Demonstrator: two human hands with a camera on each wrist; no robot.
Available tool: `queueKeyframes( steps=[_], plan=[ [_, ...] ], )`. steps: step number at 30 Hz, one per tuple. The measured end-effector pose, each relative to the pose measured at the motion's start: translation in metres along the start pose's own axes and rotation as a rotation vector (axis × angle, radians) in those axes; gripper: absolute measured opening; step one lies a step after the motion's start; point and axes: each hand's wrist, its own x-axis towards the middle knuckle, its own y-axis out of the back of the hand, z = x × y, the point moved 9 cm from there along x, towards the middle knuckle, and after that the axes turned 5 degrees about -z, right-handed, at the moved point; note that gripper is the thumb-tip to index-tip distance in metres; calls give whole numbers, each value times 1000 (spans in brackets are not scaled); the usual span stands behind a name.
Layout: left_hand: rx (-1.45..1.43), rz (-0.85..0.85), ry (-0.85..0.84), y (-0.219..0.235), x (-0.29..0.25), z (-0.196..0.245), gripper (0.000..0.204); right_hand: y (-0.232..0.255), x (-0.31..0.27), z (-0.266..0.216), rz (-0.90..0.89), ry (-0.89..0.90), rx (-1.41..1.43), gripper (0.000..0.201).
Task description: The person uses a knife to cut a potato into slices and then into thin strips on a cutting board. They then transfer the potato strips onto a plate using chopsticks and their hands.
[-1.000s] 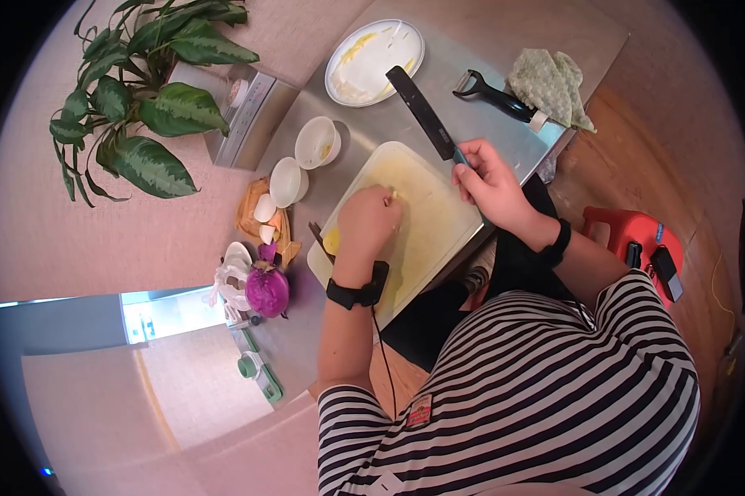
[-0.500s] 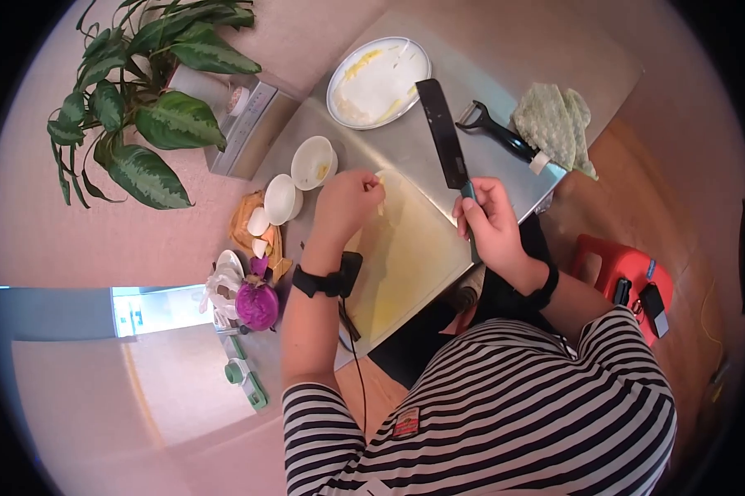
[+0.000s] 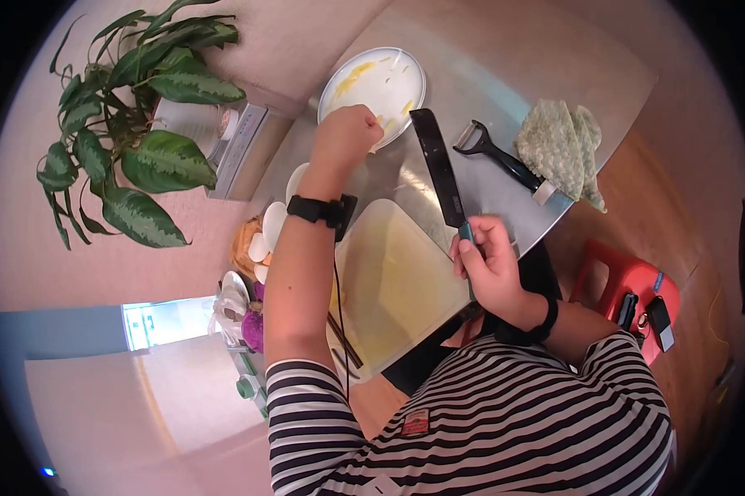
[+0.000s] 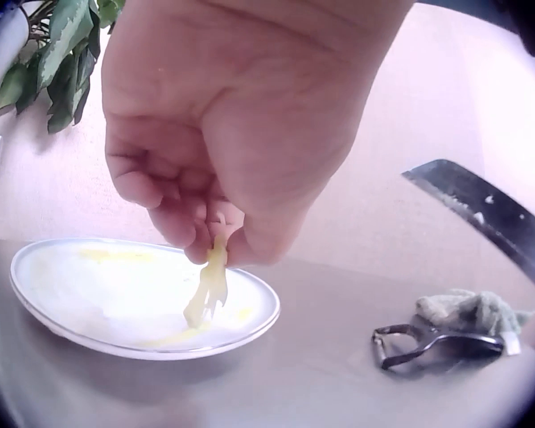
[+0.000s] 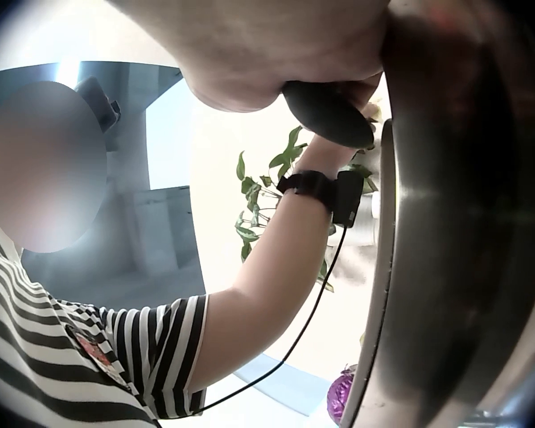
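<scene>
The left hand (image 3: 345, 140) is above the near edge of a white oval plate (image 3: 391, 81) with yellow bits on it. In the left wrist view its thumb and fingers pinch a pale yellow, limp strip (image 4: 209, 290) that hangs over the plate (image 4: 116, 345). The right hand (image 3: 490, 260) grips the handle of a knife, whose black blade (image 3: 439, 168) points up and away, clear of the white cutting board (image 3: 393, 289). In the right wrist view, the dark handle end (image 5: 328, 114) sticks out of the right hand (image 5: 276, 45).
Right of the plate lie a black peeler (image 3: 504, 161) and a patterned cloth (image 3: 558, 149). Chopsticks (image 3: 345, 341) rest on the board's left side. Left of the forearm are a purple cabbage (image 3: 252, 331) and white pieces; a leafy plant (image 3: 170, 157) stands beyond. A red stool (image 3: 612, 277) is at right.
The left hand has moved from the cutting board to the plate, carrying a pale piece. The right hand still holds the knife, raised beside the board; the view has shifted a little.
</scene>
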Motion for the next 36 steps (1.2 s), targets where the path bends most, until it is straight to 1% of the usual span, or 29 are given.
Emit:
queueKeyframes(
  steps=[1, 5, 7, 11, 13, 20, 23, 26, 28, 31, 35, 36],
  plan=[
    [62, 17, -24, -1, 5, -1, 21, 0, 0, 1, -11, -9, 6, 26],
    [109, -12, -71, -10, 18, -8, 20, 1, 0, 4, -32, -12, 2, 29],
    [148, -59, -146, -20, 19, -6, 21, 0, -1, 3, -58, 10, -14, 30],
    [115, -103, -158, -26, 20, -6, 23, -2, -1, 2, -59, -6, -41, 30],
    [52, -202, -96, -33, 22, -7, 24, -1, -1, 2, -61, 5, -34, 29],
    [25, -153, -144, -35, 28, -1, 24, -2, -1, 1, -63, 10, -24, 28],
    [-24, -158, -126, -42, 32, -4, 27, -3, -1, 0, -64, 6, -36, 28],
    [-104, -113, -144, -44, 37, -2, 25, -3, -1, -1, -61, 2, -38, 27],
    [-113, -71, -52, -42, 40, -4, 22, -3, -1, -1, -66, -1, -44, 27],
    [-142, -32, -69, -40, 45, 2, 21, -2, -1, 0, -58, -17, -26, 27],
    [-148, -23, -115, -45, 54, 6, 20, -2, -1, -1, -50, -12, -52, 27],
    [-127, -33, -163, -47, 55, 8, 20, -2, -1, -1, -48, -9, -53, 28]
  ],
)
